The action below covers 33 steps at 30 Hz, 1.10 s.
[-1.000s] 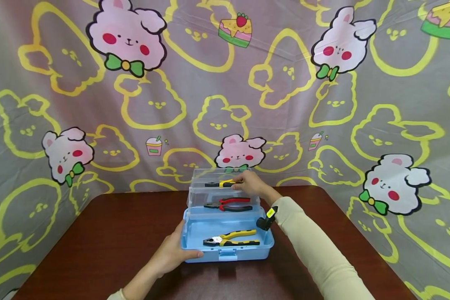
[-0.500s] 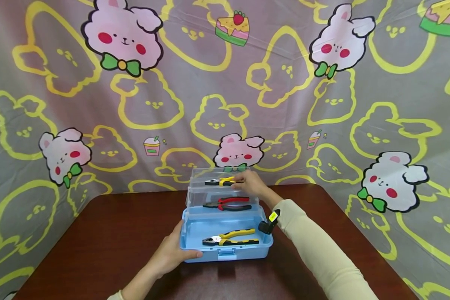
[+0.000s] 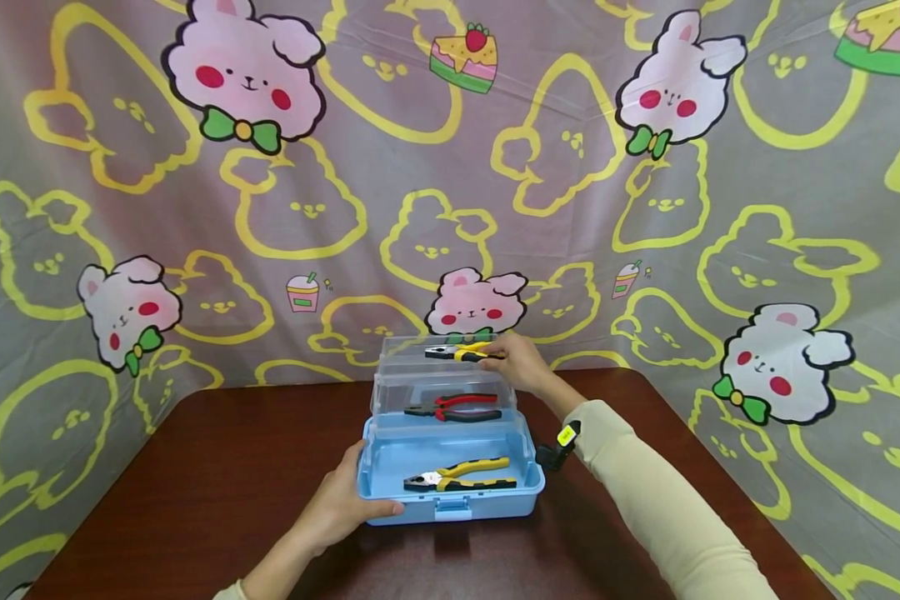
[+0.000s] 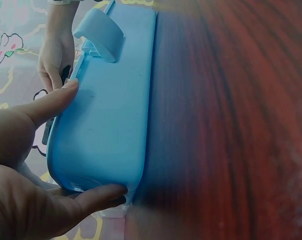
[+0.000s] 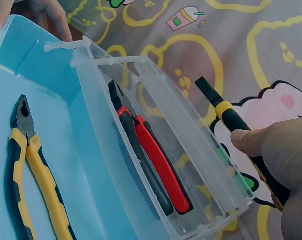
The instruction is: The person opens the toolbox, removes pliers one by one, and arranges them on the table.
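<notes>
yellow-and-black pliers [image 5: 234, 119] moved up, rightward | right hand [image 3: 521, 364] pinches them | left hand [image 3: 340, 503] grips blue toolbox [image 3: 498, 507]

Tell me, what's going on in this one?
A person's left hand grips the near left corner of an open blue toolbox on a table. Their right hand holds yellow-and-black pliers up by the upper clear tray, not lying in it. Red-and-black pliers lie in the lower clear tray; a second yellow-and-black pair lies in the bottom.

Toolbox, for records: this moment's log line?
left hand: grips toolbox; right hand: holds yellow pliers; red pliers: in clear tray; other yellow pliers: inside toolbox
</notes>
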Tool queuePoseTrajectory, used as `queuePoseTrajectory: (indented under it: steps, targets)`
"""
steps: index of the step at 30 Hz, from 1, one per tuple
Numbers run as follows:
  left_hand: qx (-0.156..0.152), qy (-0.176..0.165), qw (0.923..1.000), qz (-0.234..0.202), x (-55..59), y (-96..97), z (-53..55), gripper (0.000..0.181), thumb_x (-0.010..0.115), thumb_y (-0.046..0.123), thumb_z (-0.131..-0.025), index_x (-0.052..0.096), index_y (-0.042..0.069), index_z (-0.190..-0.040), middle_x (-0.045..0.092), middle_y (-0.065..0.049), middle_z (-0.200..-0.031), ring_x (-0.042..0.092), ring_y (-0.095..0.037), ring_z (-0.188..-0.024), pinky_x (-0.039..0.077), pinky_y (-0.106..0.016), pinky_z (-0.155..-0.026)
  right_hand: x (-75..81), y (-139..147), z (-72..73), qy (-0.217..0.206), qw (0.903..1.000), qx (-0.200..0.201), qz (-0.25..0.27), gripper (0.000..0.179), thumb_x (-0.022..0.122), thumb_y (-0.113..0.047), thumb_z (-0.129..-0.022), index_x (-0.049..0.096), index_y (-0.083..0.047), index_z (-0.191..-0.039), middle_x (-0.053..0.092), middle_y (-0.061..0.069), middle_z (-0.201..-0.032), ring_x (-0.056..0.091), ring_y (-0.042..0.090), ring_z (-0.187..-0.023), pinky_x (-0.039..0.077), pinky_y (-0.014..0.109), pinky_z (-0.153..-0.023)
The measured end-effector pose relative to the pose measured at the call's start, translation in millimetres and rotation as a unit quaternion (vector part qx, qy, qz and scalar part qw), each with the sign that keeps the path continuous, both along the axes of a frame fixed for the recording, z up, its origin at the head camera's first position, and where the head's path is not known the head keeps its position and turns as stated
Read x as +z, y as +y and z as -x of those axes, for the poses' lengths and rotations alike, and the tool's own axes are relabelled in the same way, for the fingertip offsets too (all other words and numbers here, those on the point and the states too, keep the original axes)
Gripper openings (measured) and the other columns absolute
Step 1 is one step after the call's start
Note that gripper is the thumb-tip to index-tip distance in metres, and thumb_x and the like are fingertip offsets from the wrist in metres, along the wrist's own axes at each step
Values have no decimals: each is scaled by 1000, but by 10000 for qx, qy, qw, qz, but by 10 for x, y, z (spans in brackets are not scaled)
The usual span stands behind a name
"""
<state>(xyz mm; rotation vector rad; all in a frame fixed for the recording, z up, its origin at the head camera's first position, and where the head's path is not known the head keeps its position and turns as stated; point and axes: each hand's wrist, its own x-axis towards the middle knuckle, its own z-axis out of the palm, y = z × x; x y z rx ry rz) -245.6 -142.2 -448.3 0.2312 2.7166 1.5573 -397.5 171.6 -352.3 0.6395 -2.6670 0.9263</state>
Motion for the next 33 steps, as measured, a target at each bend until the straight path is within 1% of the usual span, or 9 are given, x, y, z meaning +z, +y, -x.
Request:
queuePoseTrajectory:
  steps: [5,9,11,18,21,27,31,33]
  targets:
    - [36,0,10000,20,1,-7,-6,121,99,36,-68,28,-5,-156,51,-27,-146,59,-35,-116,50,-57,-94,18,93,-12,72,9999,-105,103,27,80,-14,-93,78,-1,-116,69,9,-102,60,25,-92,53,40,-75]
    - [41,30,10000,-12,-12,-6,-2,121,100,35,-67,28,-5,-156,52,-26,-145,59,-34,-116,51,-55,-93,30,192,-26,144,9995,-209,164,28,81,-13,-92,78,0,-116,71,12,-110,63,27,-97,54,41,-78]
    - [44,41,10000,-26,-19,-2,2,121,100,36,-67,28,-5,-156,53,-26,-144,60,-34,-115,51,-55,-93,37,243,-40,219,9993,-254,170,28,81,-12,-92,78,0,-116,71,14,-111,63,28,-98,53,42,-79]
    - [37,32,10000,-50,-36,4,16,122,99,38,-67,28,-5,-156,52,-26,-145,60,-34,-116,51,-55,-92,36,416,-97,298,9984,-398,279,24,81,-11,-92,79,0,-113,69,11,-99,59,28,-90,48,42,-76]
    - [29,28,10000,-77,-44,7,24,122,99,38,-67,28,-4,-156,52,-26,-145,60,-35,-116,52,-55,-92,18,492,-114,386,9979,-465,240,23,80,-11,-92,80,0,-113,69,11,-100,60,29,-92,48,44,-78]
    - [25,27,10000,-90,-45,8,33,123,99,40,-67,28,-4,-156,52,-25,-145,60,-34,-116,51,-54,-93,-35,637,-155,576,9961,-640,188,27,80,-13,-93,78,1,-116,71,15,-104,62,34,-98,49,51,-84]
    - [31,43,10000,-62,-37,-4,19,122,99,38,-67,28,-5,-156,52,-25,-145,59,-34,-116,50,-55,-93,-112,757,-184,636,9948,-769,205,27,80,-14,-93,78,2,-115,71,17,-107,62,36,-99,49,52,-85]
    - [24,41,10000,-50,-32,-9,10,122,99,37,-67,28,-5,-156,52,-26,-145,59,-34,-116,50,-55,-93,-167,830,-189,672,9939,-851,178,27,79,-13,-94,78,2,-115,71,17,-107,63,35,-97,49,52,-83]
